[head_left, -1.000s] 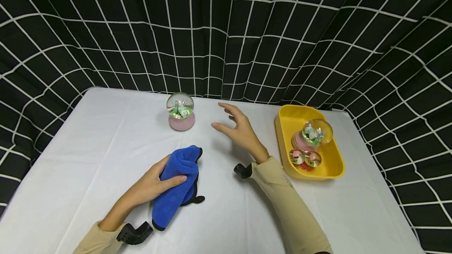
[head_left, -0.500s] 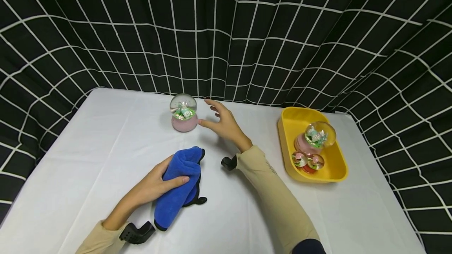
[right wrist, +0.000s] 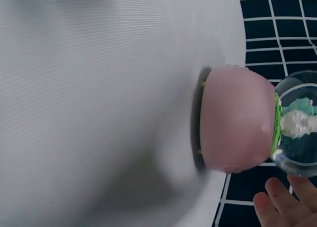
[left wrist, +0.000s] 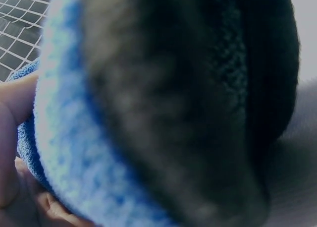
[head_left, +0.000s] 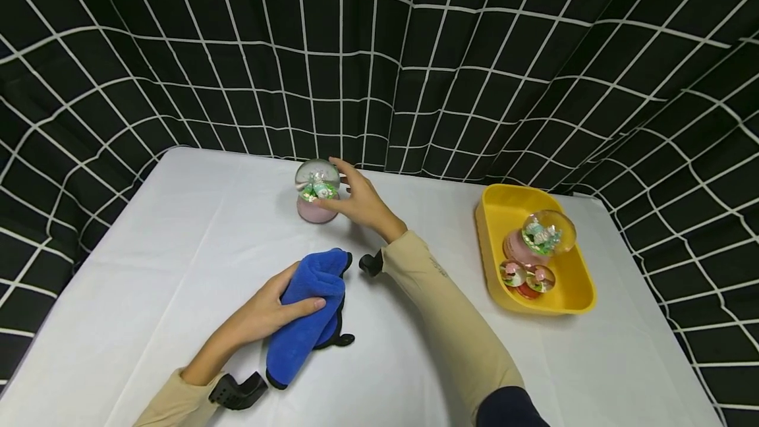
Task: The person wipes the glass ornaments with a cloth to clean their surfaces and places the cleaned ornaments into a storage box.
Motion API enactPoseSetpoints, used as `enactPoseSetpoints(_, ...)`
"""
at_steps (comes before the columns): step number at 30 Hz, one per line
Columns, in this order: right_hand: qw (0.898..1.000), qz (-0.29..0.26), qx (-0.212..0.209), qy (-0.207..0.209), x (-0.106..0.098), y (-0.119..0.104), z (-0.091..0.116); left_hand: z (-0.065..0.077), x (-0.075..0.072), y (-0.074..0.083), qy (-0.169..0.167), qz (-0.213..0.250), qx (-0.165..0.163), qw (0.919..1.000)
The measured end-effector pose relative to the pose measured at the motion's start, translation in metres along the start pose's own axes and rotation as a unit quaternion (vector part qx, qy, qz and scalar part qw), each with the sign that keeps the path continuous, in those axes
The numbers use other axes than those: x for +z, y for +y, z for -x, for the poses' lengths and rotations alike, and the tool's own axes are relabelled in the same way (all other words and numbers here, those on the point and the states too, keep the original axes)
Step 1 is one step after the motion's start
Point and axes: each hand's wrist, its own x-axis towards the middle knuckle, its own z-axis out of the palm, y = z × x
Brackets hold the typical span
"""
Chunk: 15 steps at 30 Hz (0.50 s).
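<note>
hanging behind the far edge of the white tabletop [head_left: 427, 348] and folding round past its left and right edges, a black curtain [head_left: 237, 31] with white grid lines fills the background. faint creases and soft shadows mark the pale covering. near the far edge, left of its middle, a pink-based snow globe [head_left: 313, 190] stands upright. the right hand [head_left: 363, 206] is spread beside it, thumb in front of the globe; whether it touches, i cannot tell. the left hand [head_left: 267, 312] pinches a folded blue cloth [head_left: 299, 342] with black edging, nearer the wearer. by the right edge, toward the far right corner, a yellow tray [head_left: 568, 287] holds a tilted larger globe [head_left: 538, 237] and two small globes [head_left: 527, 278] just beside it.
</note>
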Motion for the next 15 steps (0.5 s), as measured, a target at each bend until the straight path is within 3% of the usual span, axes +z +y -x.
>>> enactPoseSetpoints(9,0.999,0.039,0.003,-0.010,0.0043,-0.0036,-0.0065,-0.0009,0.0007,0.0009,-0.003,0.004,-0.004,1.0000)
enactPoseSetpoints(15,0.999,0.032,-0.007,0.001,0.0049,-0.0024,-0.0027,-0.0006,-0.0008,-0.0002,0.002,0.006,-0.008,0.9999)
